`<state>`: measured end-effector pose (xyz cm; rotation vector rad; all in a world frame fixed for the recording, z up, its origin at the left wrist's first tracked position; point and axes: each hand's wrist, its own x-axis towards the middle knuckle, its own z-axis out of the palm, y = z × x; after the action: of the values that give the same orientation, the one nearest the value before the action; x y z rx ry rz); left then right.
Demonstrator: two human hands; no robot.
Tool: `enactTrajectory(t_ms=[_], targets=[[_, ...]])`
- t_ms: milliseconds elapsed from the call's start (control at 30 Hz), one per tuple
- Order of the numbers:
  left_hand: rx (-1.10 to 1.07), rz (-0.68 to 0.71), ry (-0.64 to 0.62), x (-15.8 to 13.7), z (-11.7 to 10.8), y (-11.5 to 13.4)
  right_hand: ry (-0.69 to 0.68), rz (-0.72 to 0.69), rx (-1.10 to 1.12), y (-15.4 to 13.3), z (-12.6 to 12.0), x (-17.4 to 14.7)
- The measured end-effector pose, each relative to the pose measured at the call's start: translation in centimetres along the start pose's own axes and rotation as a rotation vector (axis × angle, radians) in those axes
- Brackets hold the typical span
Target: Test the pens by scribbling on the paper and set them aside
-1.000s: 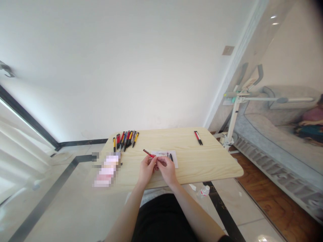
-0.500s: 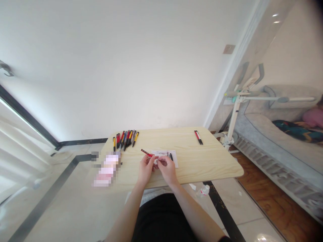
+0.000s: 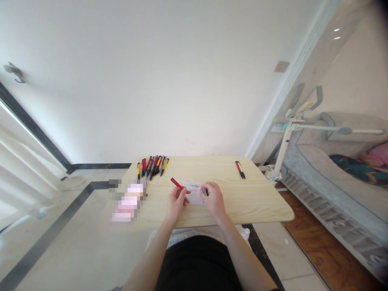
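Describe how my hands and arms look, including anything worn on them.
Your left hand and right hand are gloveless, with no rings or watch that I can make out. Both forearms are uncovered, and plain black clothing shows between them.

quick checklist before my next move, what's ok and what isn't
1. Left hand has a grip on the red pen: ok.
2. Pen's lower end visible: not ok, fingers hide it.
3. Right hand at the black piece: ok.
4. Black piece lifted off the paper: cannot tell.
5. Pen pile apart from both hands: ok.
6. Two pens at right lying together: ok.
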<state>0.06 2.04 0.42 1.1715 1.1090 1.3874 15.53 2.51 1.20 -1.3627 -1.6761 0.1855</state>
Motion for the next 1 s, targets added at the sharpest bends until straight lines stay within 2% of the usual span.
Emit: enactTrajectory(t_ms=[200, 433, 1000], targets=[[-0.003, -0.023, -0.033, 0.0, 0.0, -0.3, -0.072, -0.038, -0.202, -0.4, 0.9, -0.1], [0.024, -0.019, -0.064, 0.0, 0.0, -0.4, -0.166, 0.056, -0.397, -0.6, 1.3, -0.1], [0.102, -0.001, -0.114, -0.1, -0.1, -0.3, -0.178, 0.057, -0.435, -0.6, 1.6, -0.1]])
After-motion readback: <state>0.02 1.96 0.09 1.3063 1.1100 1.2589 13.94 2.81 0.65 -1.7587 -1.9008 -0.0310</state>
